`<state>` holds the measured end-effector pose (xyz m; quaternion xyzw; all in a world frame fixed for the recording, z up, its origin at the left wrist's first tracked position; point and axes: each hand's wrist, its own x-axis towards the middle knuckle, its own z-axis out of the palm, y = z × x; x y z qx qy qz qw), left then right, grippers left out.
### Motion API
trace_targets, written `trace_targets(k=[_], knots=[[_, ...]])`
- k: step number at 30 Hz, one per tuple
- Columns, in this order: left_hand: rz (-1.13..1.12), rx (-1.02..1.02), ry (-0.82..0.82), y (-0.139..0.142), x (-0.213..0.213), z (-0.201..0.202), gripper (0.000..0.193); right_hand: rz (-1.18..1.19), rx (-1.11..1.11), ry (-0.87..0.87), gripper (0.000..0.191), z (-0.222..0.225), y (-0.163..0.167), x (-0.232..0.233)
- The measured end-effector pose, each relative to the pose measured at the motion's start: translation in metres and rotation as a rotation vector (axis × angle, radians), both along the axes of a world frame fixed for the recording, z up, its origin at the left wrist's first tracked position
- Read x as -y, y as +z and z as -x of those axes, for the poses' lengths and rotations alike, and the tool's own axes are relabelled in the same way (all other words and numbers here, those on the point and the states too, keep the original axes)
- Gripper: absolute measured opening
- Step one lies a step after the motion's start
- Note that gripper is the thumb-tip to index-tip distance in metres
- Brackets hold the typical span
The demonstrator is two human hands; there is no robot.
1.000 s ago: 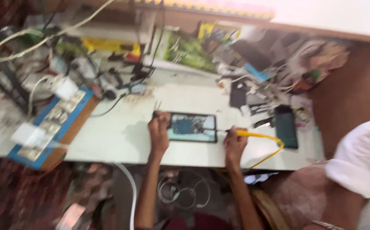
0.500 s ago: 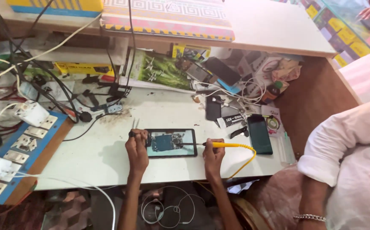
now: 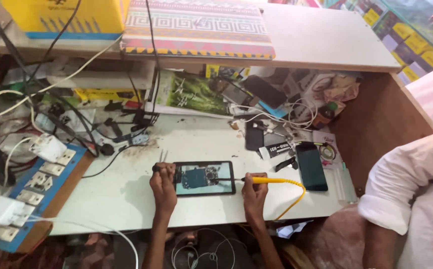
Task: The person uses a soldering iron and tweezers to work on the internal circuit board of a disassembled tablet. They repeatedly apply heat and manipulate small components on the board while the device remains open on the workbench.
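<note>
I find the opened phone [image 3: 204,178] lying flat near the front edge of the white workbench [image 3: 126,199], its long axis running left to right, directly between my two hands. Inside its black frame a blue circuit board shows.

My left hand [image 3: 163,185] rests at the phone's left end, fingers closed around a pair of tweezers [image 3: 163,156] whose free ends stick up away from me; the working end is hidden under the hand. My right hand [image 3: 254,192] sits just off the phone's right end, closed in a pen grip on a yellow-handled soldering iron [image 3: 271,180]. Its dark tip lies along the phone's long axis and reaches in over the right edge toward the board. Whether the tip touches the board I cannot tell. Both hands are about equally near; the left overlaps the frame, the right stands just beside it.

The iron's yellow cable [image 3: 296,199] loops off to the right and back toward the bench edge. Further right lies a dark smartphone [image 3: 311,167], near but apart. A second dark phone [image 3: 254,135] lies behind, among white cables. A blue power strip board [image 3: 32,192] sits well apart on the left. A person's white sleeve [image 3: 405,194] is at the right. Nothing lies between hands and board.
</note>
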<state>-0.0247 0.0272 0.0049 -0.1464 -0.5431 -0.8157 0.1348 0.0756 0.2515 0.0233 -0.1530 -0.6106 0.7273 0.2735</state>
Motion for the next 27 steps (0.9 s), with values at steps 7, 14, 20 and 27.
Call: trace_targets(k=[7,14,20,27], knots=[[0.001,0.013,0.025,0.001,-0.010,-0.004,0.037,-0.022,0.037,0.003,0.018,0.003,0.000,-0.010],[0.008,0.048,0.055,0.010,-0.012,-0.003,0.040,-0.040,0.029,-0.017,0.019,-0.003,0.012,-0.013],[0.045,0.092,0.072,0.011,-0.010,-0.014,0.038,-0.077,0.056,-0.037,0.020,-0.012,0.012,-0.007],[0.151,-0.102,0.085,0.067,-0.021,-0.022,0.039,-0.132,0.035,-0.093,0.018,-0.008,0.000,-0.009]])
